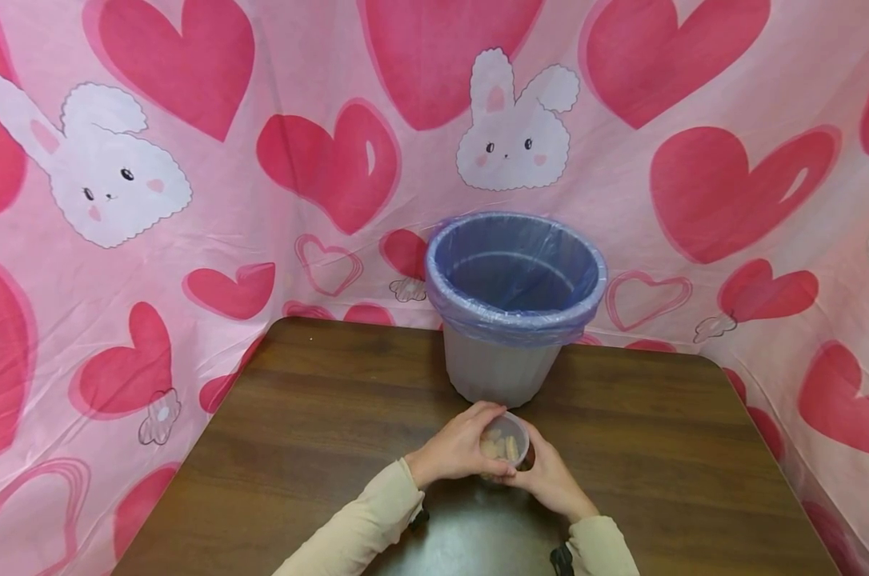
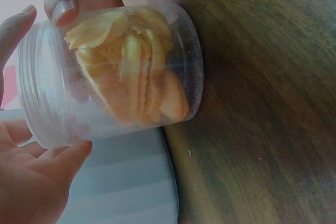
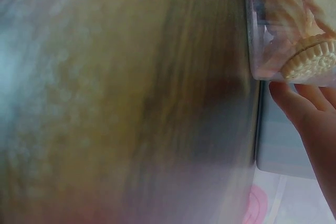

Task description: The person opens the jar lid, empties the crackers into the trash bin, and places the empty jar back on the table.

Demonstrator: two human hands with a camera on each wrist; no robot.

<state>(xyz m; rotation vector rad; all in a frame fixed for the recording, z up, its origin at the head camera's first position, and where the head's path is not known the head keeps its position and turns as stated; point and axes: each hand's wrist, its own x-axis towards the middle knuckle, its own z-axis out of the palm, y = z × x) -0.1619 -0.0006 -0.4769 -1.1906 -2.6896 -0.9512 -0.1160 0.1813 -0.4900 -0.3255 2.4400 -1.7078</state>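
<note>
Both hands hold a clear plastic jar [image 1: 505, 438] of biscuits near the front of the bin. My left hand [image 1: 462, 444] curls around its left side at the rim, fingers on the far side and thumb on the near side. The right hand [image 1: 550, 474] wraps the right side, its thumb meeting the left thumb in front. Ridged bands circle the jar's neck in the left wrist view, and several golden biscuits [image 2: 136, 72] lie inside. A round embossed biscuit [image 3: 315, 59] shows through the wall in the right wrist view. The jar's base is close to the tabletop.
A grey bin [image 1: 499, 368] with a blue plastic liner [image 1: 514, 326] over its rim stands at the back of the brown wooden table [image 1: 334, 400]. Pink cloth [image 1: 319, 48] with hearts and rabbits hangs behind and at both sides. Tiny crumbs [image 2: 189, 152] lie on the wood.
</note>
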